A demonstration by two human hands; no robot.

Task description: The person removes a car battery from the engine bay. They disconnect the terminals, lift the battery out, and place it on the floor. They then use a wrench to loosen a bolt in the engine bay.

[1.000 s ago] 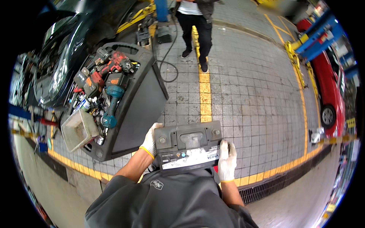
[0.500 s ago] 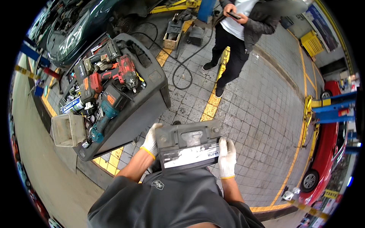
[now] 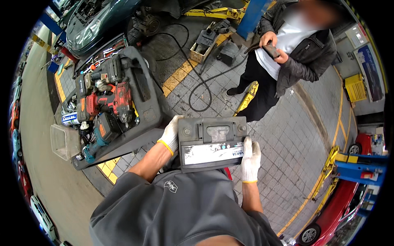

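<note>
A dark grey car battery with a torn white label is held level in front of my body. My left hand, in a white knit glove with a yellow cuff, grips its left end, the fingers partly hidden behind the case. At the other end my right hand, gloved alike, presses against the side with the fingers folded at the front corner. Two round terminals show near the battery's top corners.
At left a tool cart carries a red impact wrench, a teal power tool and a clear plastic bin. Ahead stands a person holding a phone-like object. A black hose loops over the tiles. A red car is at right.
The battery has risen a little and shifted right with both hands on it. My view has turned, and the person ahead appears nearer and farther right.
</note>
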